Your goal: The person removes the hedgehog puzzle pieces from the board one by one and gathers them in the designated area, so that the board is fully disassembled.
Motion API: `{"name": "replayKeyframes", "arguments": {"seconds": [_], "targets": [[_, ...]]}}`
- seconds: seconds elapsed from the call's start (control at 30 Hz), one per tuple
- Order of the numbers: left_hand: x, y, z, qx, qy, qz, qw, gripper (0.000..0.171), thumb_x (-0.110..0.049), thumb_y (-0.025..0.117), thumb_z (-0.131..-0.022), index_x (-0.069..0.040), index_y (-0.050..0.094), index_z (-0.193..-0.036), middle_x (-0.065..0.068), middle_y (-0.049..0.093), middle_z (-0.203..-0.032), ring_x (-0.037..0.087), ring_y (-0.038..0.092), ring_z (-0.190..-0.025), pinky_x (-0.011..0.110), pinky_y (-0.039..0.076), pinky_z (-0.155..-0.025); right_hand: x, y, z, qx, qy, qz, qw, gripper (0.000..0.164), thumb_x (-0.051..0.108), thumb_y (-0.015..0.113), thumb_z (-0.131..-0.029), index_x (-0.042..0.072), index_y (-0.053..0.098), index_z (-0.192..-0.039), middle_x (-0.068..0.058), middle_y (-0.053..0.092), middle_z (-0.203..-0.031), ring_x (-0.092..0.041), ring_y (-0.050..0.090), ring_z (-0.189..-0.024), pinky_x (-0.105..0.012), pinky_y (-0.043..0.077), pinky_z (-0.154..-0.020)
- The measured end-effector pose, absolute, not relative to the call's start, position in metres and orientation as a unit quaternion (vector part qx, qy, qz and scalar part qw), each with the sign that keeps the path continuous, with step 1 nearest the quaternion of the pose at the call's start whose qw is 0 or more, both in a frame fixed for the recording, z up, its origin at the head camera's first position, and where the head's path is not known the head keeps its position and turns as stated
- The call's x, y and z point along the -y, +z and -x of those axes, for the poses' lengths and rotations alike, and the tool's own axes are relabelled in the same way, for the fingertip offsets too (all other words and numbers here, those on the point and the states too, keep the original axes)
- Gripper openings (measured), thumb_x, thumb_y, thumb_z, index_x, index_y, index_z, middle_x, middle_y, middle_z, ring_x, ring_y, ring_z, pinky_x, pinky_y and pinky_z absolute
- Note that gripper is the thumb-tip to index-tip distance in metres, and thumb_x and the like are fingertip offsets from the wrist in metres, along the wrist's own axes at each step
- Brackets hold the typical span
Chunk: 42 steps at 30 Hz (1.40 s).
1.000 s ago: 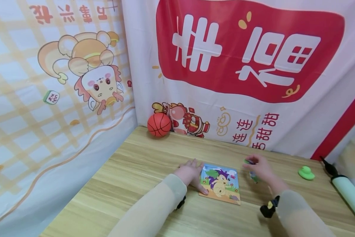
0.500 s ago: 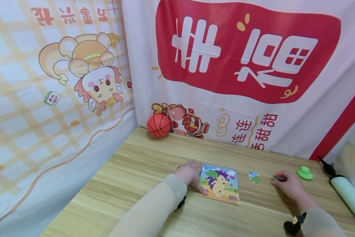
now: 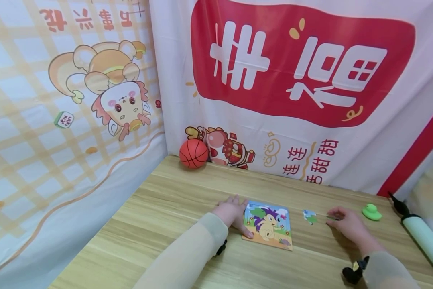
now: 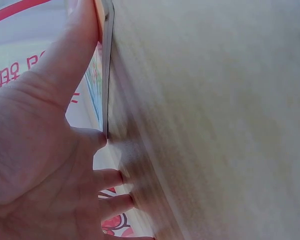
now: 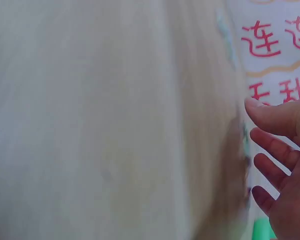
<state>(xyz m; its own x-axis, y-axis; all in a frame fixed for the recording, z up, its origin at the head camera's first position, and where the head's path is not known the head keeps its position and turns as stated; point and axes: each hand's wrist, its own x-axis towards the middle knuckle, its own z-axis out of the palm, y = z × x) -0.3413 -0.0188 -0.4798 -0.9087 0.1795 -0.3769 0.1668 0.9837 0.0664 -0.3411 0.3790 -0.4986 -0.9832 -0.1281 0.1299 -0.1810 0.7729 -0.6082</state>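
A square jigsaw puzzle (image 3: 268,226) with a purple-haired hedgehog picture lies flat on the table. My left hand (image 3: 232,214) rests at its left side with fingers spread. In the left wrist view the thumb (image 4: 72,55) lies on the board's edge while the other fingertips touch the wood. To the right of the puzzle lies a loose blue-and-green jigsaw piece (image 3: 310,216). My right hand (image 3: 350,224) hovers low beyond it. The right wrist view shows thumb and fingers apart, with another jigsaw piece (image 5: 246,145) on the table just past the fingertips, mostly hidden in the head view.
A green rubber duck (image 3: 372,212) sits right of my right hand. Farther right is a pale green hand pump (image 3: 423,241) with a black nozzle. A small red basketball (image 3: 193,153) stands at the table's back left corner. Printed cloth (image 3: 303,60) hangs behind.
My right hand carried a piece rightward, leaving the blue-and-green piece lying beside the puzzle. It has since shifted slightly left, its fingers parted from the carried piece. My left hand stays put.
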Motion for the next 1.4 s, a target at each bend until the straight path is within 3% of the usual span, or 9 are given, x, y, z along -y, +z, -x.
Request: {"name": "replayKeyframes", "arguments": {"seconds": [0.17,0.43,0.5,0.6,0.7,0.93,1.4], "targets": [[0.018,-0.479,0.34,-0.977,0.02,-0.086,0.194,0.139,-0.086,0.071,-0.044,-0.035,0.013,-0.159,0.007,0.009,-0.165,0.031,0.01,-0.149,0.061,0.021,-0.112,-0.351,-0.483,0.349,0.933,0.349,-0.083,0.036,0.031,0.015,0.071,-0.091,-0.002,0.062,-0.116,-0.032,0.054,-0.128,-0.05,0.048,-0.116,-0.062,0.039,-0.092],[0.017,-0.469,0.331,-0.977,0.022,-0.09,0.192,0.135,-0.085,0.071,-0.048,-0.034,0.013,-0.159,0.006,0.01,-0.165,0.03,0.01,-0.149,0.061,0.02,-0.113,-0.279,-0.469,0.359,0.926,0.357,-0.118,-0.005,0.033,0.013,0.071,-0.09,0.001,0.063,-0.12,-0.024,0.058,-0.126,-0.044,0.049,-0.119,-0.065,0.036,-0.098],[0.017,-0.465,0.328,-0.977,0.027,-0.09,0.19,0.134,-0.084,0.072,-0.049,-0.034,0.015,-0.159,0.007,0.012,-0.165,0.03,0.011,-0.149,0.06,0.02,-0.113,-0.261,-0.47,0.359,0.926,0.355,-0.13,-0.016,0.031,0.012,0.073,-0.089,0.004,0.065,-0.117,-0.018,0.06,-0.121,-0.04,0.052,-0.116,-0.062,0.04,-0.097],[0.017,-0.459,0.323,-0.977,0.035,-0.093,0.191,0.131,-0.081,0.074,-0.052,-0.032,0.017,-0.159,0.008,0.013,-0.164,0.031,0.012,-0.149,0.06,0.021,-0.113,-0.237,-0.474,0.357,0.925,0.353,-0.139,-0.028,0.021,0.009,0.075,-0.087,0.007,0.067,-0.106,-0.011,0.062,-0.104,-0.03,0.057,-0.098,-0.049,0.049,-0.084],[0.018,-0.456,0.32,-0.977,0.047,-0.095,0.187,0.13,-0.08,0.076,-0.054,-0.03,0.019,-0.159,0.009,0.015,-0.164,0.033,0.013,-0.148,0.061,0.022,-0.112,-0.221,-0.478,0.356,0.928,0.346,-0.132,-0.044,0.017,0.013,0.079,-0.085,0.01,0.067,-0.097,-0.006,0.057,-0.087,-0.023,0.052,-0.08,-0.037,0.044,-0.067],[0.019,-0.453,0.319,-0.978,0.05,-0.093,0.182,0.13,-0.079,0.075,-0.054,-0.029,0.02,-0.159,0.01,0.015,-0.164,0.033,0.015,-0.148,0.062,0.024,-0.111,-0.214,-0.488,0.358,0.927,0.344,-0.125,-0.078,0.029,0.025,0.084,-0.08,0.012,0.064,-0.097,-0.006,0.054,-0.082,-0.023,0.05,-0.075,-0.035,0.04,-0.065],[0.021,-0.455,0.321,-0.977,0.046,-0.087,0.191,0.128,-0.079,0.076,-0.054,-0.032,0.02,-0.159,0.008,0.014,-0.164,0.03,0.013,-0.148,0.062,0.023,-0.111,-0.213,-0.488,0.352,0.921,0.34,-0.165,-0.093,0.028,0.02,0.085,-0.08,0.01,0.062,-0.093,-0.007,0.054,-0.086,-0.022,0.048,-0.079,-0.036,0.04,-0.068]]}}
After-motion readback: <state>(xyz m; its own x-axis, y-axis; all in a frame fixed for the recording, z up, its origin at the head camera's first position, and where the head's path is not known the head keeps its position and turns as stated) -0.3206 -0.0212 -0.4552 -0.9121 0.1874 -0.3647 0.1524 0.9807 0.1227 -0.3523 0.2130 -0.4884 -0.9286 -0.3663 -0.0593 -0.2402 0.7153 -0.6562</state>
